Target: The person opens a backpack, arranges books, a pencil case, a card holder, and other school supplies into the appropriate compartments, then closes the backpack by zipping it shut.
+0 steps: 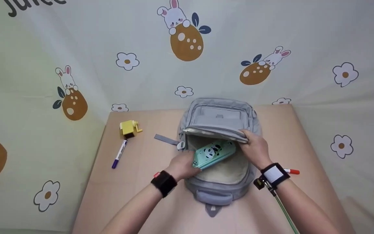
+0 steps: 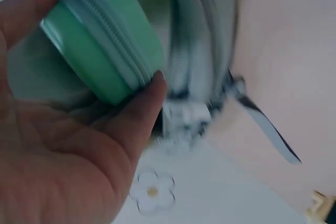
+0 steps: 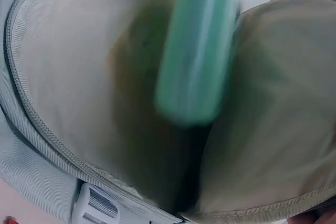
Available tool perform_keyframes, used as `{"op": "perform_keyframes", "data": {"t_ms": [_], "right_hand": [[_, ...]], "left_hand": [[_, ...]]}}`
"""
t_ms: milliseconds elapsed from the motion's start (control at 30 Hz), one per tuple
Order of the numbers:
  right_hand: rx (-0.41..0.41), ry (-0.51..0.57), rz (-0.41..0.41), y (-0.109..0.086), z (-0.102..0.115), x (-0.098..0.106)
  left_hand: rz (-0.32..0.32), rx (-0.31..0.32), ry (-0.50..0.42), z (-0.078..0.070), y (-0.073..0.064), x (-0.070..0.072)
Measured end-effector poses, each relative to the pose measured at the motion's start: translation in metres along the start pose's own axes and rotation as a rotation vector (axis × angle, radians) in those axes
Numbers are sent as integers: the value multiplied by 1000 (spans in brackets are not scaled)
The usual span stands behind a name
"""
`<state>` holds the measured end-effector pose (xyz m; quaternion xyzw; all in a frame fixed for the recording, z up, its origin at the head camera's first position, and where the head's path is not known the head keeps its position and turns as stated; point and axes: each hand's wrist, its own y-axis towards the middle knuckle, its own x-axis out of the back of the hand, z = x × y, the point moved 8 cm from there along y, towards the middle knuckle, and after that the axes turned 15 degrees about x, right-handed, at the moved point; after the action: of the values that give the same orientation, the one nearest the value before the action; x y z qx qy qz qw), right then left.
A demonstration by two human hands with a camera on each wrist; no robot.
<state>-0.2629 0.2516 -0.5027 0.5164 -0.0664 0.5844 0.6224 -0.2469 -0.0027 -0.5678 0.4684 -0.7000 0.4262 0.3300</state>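
Note:
A grey backpack (image 1: 219, 195) lies on the table with its main compartment unzipped. My left hand (image 1: 182, 165) grips one end of a green pencil case (image 1: 214, 152) with panda pictures, held in the backpack's opening. In the left wrist view, thumb and fingers pinch the case (image 2: 113, 40) at its zipped end. My right hand (image 1: 255, 149) holds up the edge of the backpack's flap (image 1: 219, 130). Blurred in the right wrist view, the case (image 3: 194, 51) hangs between the pale lining (image 3: 68, 66) and the raised flap; only fingertips of the right hand show at the lower right corner.
On the table's left stand a yellow crank pencil sharpener (image 1: 129, 128) and a purple-capped marker (image 1: 119, 154). A red-capped marker (image 1: 292, 171) lies partly hidden behind the right wrist. A grey strap (image 1: 166, 139) sticks out leftward from the backpack. Printed cloth (image 1: 148, 81) surrounds the table.

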Motion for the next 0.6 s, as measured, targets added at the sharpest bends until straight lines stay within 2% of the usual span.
{"op": "perform_keyframes", "data": {"t_ms": [100, 267, 500, 600], "right_hand": [[-8, 10, 13, 0, 0, -2], [-34, 25, 22, -1, -3, -2], [-56, 30, 27, -4, -6, -2], [-49, 21, 15, -3, -5, -2]], "left_hand": [[-38, -4, 21, -20, 12, -14], [-83, -31, -8, -46, 28, -31], [-141, 18, -89, -65, 42, -53], [-178, 47, -77, -73, 45, -61]]}}
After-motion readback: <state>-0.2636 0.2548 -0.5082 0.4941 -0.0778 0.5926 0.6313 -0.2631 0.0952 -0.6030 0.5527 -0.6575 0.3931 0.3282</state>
